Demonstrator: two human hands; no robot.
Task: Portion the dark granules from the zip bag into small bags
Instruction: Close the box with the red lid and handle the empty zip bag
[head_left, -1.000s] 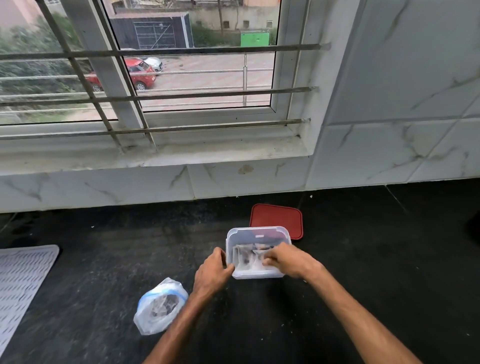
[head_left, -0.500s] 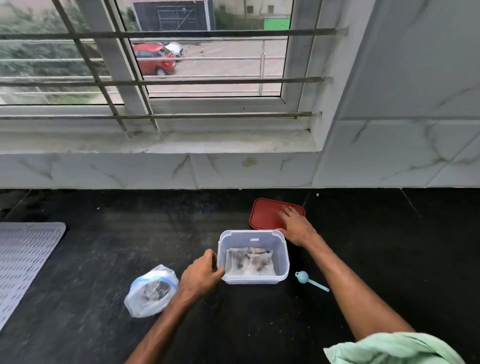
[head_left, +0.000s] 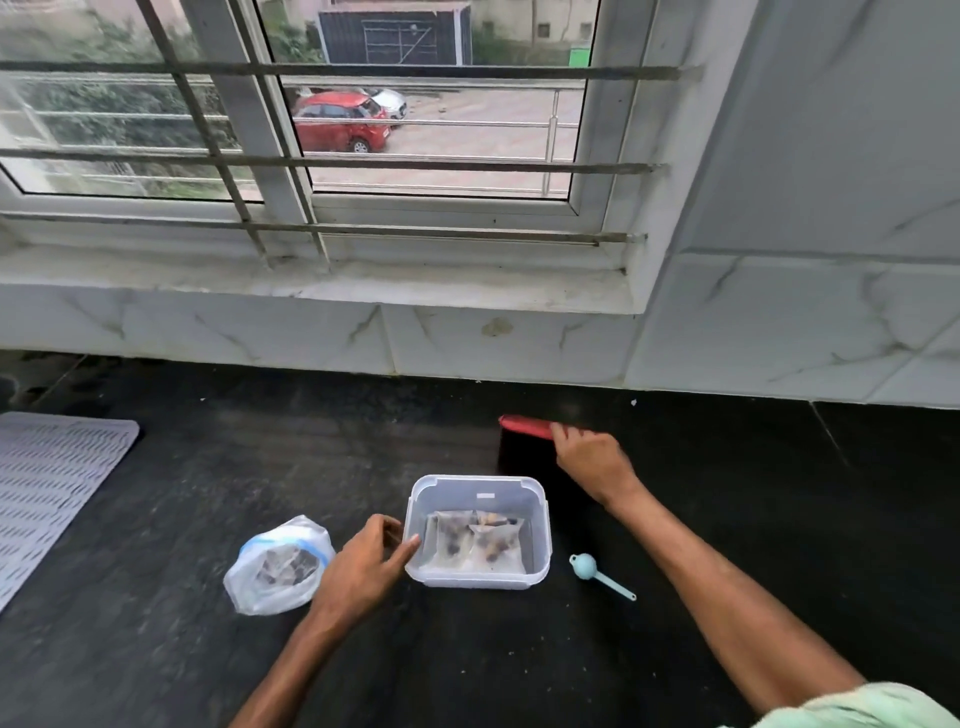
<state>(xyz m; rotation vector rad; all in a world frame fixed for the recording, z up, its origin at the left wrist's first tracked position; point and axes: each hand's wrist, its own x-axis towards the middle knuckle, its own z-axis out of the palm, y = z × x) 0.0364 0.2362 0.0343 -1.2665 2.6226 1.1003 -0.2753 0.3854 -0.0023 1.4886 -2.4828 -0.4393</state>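
A clear plastic box (head_left: 540, 525) stands on the black counter and holds small filled bags (head_left: 475, 543) of dark granules. My left hand (head_left: 363, 566) rests against the box's left wall, fingers loosely apart. To its left lies the zip bag (head_left: 278, 566) with a blue seal and dark granules inside. My right hand (head_left: 592, 460) grips the red lid (head_left: 524, 427), which is tilted up on its edge behind the box. A small pale blue scoop (head_left: 597, 571) lies to the right of the box.
A white perforated mat (head_left: 47, 483) lies at the counter's left. A marble-tiled wall (head_left: 467, 338) and a barred window sill run behind the counter. A pale green cloth (head_left: 857, 709) shows at the bottom right corner.
My right hand left the box, reached back to the red lid and has lifted it onto its edge. The scoop came into sight. My left hand stays at the box.
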